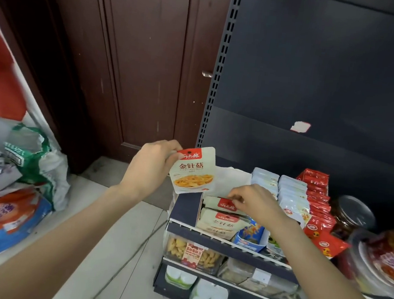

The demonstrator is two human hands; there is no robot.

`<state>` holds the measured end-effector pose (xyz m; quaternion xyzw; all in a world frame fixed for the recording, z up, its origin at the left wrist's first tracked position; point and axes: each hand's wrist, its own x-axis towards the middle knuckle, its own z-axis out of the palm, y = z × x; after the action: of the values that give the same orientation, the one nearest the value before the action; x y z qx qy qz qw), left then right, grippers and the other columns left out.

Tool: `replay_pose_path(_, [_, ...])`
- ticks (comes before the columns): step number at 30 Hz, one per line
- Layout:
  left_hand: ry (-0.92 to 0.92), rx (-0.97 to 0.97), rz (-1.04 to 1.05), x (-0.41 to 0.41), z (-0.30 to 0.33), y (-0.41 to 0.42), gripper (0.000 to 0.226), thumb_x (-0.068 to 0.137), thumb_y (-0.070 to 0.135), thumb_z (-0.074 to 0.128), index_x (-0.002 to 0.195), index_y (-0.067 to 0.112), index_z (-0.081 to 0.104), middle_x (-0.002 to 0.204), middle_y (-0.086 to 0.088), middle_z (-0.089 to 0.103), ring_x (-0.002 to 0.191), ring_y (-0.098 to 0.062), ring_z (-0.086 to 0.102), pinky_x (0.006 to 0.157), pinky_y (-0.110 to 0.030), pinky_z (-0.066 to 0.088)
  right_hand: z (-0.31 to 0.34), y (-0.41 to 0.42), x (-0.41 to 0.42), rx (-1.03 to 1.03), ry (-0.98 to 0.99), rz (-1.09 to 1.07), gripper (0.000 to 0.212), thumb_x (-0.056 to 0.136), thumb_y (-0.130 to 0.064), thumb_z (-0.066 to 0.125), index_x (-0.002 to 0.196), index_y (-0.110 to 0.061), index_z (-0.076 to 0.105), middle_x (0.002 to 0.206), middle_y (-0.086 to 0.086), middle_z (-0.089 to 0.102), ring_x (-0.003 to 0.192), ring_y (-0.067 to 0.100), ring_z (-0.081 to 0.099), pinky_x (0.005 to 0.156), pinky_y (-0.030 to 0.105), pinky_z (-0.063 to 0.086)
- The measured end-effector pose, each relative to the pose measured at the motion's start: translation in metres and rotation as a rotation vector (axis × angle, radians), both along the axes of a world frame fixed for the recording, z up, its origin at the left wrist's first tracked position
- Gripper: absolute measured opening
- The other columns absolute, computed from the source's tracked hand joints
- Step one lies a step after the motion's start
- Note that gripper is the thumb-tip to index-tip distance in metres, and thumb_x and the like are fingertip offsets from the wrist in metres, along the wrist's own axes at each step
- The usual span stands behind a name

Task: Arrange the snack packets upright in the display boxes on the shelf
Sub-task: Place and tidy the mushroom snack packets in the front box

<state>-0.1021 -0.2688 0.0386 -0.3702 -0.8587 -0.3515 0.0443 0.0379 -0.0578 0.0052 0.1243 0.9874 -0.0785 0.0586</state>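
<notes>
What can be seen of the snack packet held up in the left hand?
The snack packet is a flat cream pouch, glossy like plastic film, with a red band across its top, dark printed characters and a picture of yellow food. It looks sealed and hangs roughly upright, slightly tilted, in the air left of the shelf boxes. Only the left hand touches it, pinching its top left corner.

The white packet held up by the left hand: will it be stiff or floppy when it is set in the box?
Probably light: the left hand holds the white packet by one top corner. It looks flat, fairly stiff, and may slide on its glossy film.
</notes>
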Motion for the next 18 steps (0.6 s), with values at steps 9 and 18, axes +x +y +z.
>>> replay_pose_path(9, [-0.035,0.041,0.043,0.000,0.007,0.001,0.012,0.094,0.020,0.053,0.097,0.014,0.063,0.098,-0.002,0.069,0.077,-0.009,0.059,0.059,-0.017,0.048,-0.005,0.014,0.001,-0.443,0.126,-0.190,0.012,0.081,-0.024,0.071,0.072,-0.026,0.064,0.077,-0.005,0.067,0.076,0.011,0.061,0.073,0.034,0.051])
replay_pose_path(18, [-0.024,0.050,0.034,-0.004,0.006,0.002,0.012,0.094,0.022,0.054,0.098,0.015,0.063,0.101,-0.002,0.070,0.080,-0.007,0.058,0.061,-0.016,0.050,-0.013,0.011,0.005,-0.256,0.159,-0.084,0.026,0.094,-0.018,0.054,0.089,-0.028,0.031,0.096,-0.007,0.062,0.083,0.014,0.061,0.072,0.037,0.054])
